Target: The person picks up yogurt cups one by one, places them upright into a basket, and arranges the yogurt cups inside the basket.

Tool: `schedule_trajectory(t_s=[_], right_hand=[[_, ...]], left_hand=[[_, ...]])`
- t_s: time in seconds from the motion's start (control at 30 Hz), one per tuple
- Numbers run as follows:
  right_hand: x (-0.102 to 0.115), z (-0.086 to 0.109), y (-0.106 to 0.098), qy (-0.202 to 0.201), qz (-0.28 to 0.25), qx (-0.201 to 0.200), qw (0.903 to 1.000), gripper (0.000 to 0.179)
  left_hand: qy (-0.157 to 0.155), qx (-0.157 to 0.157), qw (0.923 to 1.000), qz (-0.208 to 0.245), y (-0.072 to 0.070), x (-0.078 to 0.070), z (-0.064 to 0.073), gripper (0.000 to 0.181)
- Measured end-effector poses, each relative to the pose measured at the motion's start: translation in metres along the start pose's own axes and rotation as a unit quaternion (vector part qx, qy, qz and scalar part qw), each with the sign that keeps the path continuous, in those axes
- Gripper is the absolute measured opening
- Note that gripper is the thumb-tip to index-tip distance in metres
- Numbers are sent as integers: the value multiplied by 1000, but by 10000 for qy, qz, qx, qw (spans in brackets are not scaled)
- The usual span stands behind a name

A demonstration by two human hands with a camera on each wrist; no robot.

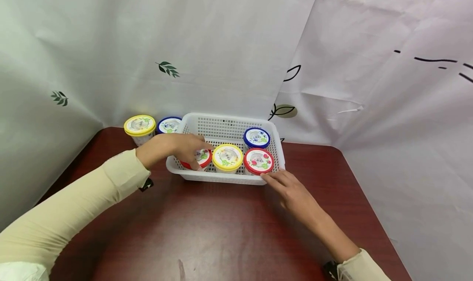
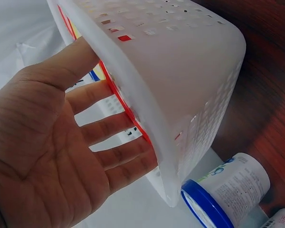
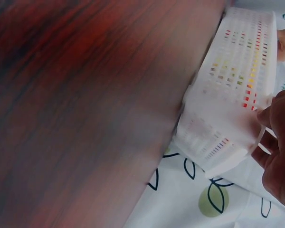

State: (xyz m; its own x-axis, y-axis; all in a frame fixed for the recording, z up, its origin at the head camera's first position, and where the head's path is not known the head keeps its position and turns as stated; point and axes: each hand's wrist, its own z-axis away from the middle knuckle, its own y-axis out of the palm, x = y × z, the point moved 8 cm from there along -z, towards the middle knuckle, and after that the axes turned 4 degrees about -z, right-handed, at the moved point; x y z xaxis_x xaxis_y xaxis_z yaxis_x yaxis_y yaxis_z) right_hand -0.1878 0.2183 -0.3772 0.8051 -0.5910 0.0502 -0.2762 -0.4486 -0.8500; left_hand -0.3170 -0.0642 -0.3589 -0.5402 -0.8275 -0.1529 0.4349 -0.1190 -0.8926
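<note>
My left hand [image 1: 186, 147] reaches into a white perforated basket [image 1: 221, 177], gripping a tub with a red lid [image 1: 202, 156] at the front left. In the left wrist view the fingers [image 2: 97, 99] spread across that lid, with their tips partly hidden by the basket rim. At the basket's front right corner, my right hand [image 1: 293, 190] holds the rim, its thumb [image 3: 264, 117] on the outer side. Beside the left hand's tub sit a yellow-lidded tub [image 1: 227, 157] and another red-lidded tub [image 1: 258, 161]. Behind them is a blue-lidded tub [image 1: 256, 137].
Left of the basket, another yellow-lidded tub [image 1: 140, 125] and a blue-lidded tub [image 1: 169, 125] stand on the dark red table [image 1: 207, 231]. A pale curtain [image 1: 229, 47] printed with leaves hangs close behind the table.
</note>
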Motion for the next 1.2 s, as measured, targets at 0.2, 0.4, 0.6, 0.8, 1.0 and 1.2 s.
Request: schedule_trajectory(t_s=[0.2,0.4,0.6,0.8,1.0,1.2], right_hand=[[0,1,0,-13,12,-40,10000,70],[0,1,1,6,60,-40,10000,69],[0,0,0,-12,78,-56,10000,68],[0,1,0,-20,94,-66,9999,70],[1,0,0,-75,104,-148,9998,67],[1,0,0,-94,105,-174,9997,68]], left_hand=[[-37,92,9999,-59,-1,-2,2,90],[-31,173,9998,-131,-1,-4,2,90],[-98,251,9995,-163,-1,-4,5,91],[-48,281,9993,-251,-1,-4,5,92],[-52,236,9993,-283,0,-1,3,92],[-97,234,9994,-237,-5,5,5,88]])
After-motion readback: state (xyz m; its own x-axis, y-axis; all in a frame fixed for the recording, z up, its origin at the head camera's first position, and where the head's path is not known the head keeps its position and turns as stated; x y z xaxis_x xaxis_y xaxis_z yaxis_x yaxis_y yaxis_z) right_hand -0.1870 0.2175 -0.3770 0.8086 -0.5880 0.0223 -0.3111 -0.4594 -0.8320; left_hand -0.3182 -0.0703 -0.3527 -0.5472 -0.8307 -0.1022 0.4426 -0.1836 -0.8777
